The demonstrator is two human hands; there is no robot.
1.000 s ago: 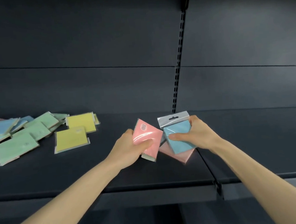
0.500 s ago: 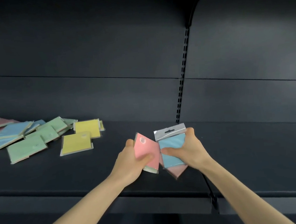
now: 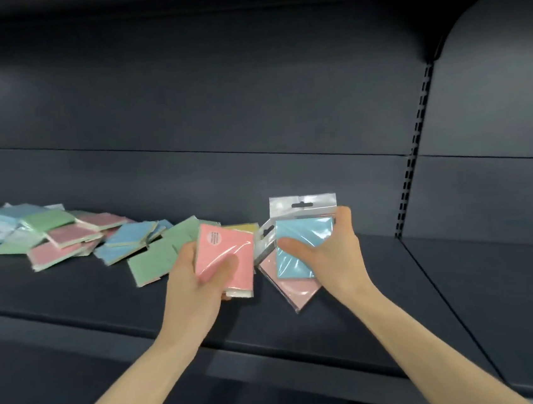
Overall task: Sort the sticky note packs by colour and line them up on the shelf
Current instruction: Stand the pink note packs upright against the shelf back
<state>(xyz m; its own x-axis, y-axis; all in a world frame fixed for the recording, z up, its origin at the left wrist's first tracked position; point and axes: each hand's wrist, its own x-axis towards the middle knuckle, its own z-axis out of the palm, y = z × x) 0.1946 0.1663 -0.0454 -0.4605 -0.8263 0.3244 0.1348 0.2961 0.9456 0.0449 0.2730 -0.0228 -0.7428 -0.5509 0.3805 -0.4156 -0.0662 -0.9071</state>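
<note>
our left hand (image 3: 194, 281) grips a pink pack (image 3: 226, 258); right hand (image 3: 333, 254) pinches blue pack (image 3: 301, 247) over another pink one (image 3: 292, 286), above the shelf (image 3: 70, 288).

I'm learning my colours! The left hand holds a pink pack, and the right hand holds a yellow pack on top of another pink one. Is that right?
Not quite. The head view shows the top pack in the right hand is a blue pack, not yellow. The rest is right: the left hand holds a pink pack, and a second pink pack sits under the blue one.
</note>
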